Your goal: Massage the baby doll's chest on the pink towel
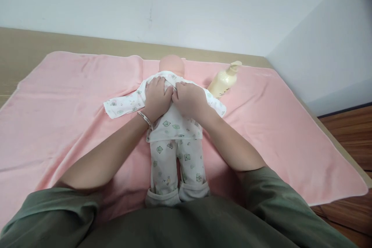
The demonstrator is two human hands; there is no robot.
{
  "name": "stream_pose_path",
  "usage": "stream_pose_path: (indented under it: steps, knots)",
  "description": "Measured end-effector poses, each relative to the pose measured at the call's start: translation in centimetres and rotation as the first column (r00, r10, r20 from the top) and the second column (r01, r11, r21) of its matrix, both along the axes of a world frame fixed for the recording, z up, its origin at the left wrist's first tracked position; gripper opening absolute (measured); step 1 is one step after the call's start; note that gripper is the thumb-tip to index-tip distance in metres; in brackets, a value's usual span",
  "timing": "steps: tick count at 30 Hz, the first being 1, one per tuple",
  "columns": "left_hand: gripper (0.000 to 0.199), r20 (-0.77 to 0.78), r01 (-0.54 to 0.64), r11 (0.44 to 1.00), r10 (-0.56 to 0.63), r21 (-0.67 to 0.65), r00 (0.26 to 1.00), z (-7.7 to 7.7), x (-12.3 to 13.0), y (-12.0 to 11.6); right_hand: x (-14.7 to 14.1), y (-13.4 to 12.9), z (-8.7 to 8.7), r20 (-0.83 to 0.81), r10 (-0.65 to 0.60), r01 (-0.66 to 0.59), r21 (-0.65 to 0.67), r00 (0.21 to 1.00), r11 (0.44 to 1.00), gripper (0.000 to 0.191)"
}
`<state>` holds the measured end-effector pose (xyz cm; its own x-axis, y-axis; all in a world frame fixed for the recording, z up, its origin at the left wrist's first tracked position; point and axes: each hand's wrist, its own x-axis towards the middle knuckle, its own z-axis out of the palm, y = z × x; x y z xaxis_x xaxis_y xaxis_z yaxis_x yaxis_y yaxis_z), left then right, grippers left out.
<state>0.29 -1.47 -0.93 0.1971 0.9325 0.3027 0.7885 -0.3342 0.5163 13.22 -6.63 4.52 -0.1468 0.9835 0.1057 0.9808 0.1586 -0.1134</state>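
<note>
A baby doll [172, 64] lies on a pink blanket, its head at the far end. It wears a white printed top [177, 128] and matching trousers [190, 159] with turned-up cuffs. My left hand [157, 99], with a silver bangle at the wrist, rests on the chest of the top, fingers spread toward the doll's shoulder. Beside it, my right hand [190, 99] has its fingers closed on the front of the top near the middle of the chest. The two hands' thumbs are close together. One sleeve stretches flat to the left; the other angles out to the right.
A pale yellow pump bottle [223, 83] lies tilted on the pink blanket [261, 131], right of the doll. The blanket covers much of a tan surface [23, 46] against a white wall. Brown wooden flooring or furniture shows at the right edge.
</note>
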Motion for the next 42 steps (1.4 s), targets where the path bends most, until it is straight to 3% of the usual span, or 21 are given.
stream_pose_path:
  steps: [4,12,20,42]
  knots:
    - [0.046,0.031,0.008,1.000,-0.008,-0.023,0.999,-0.1,0.2,-0.4,0.9,2.0,-0.7,-0.144,0.003,-0.009,-0.043,0.989,0.999,0.043]
    - [0.054,0.077,0.028,0.998,-0.023,-0.055,0.997,-0.2,-0.2,-0.3,1.1,3.5,-2.9,-0.194,-0.034,0.044,0.047,0.980,0.998,0.053]
    - [0.052,0.077,0.034,0.999,-0.033,-0.012,0.996,-0.7,-0.3,-0.1,1.1,2.8,-1.9,-0.167,-0.054,0.055,0.001,0.985,0.998,0.054]
    - [0.051,0.056,0.036,0.999,-0.036,-0.008,0.998,-0.5,-0.4,-0.2,1.1,2.7,-2.1,-0.157,-0.051,0.054,0.018,0.986,0.998,0.055]
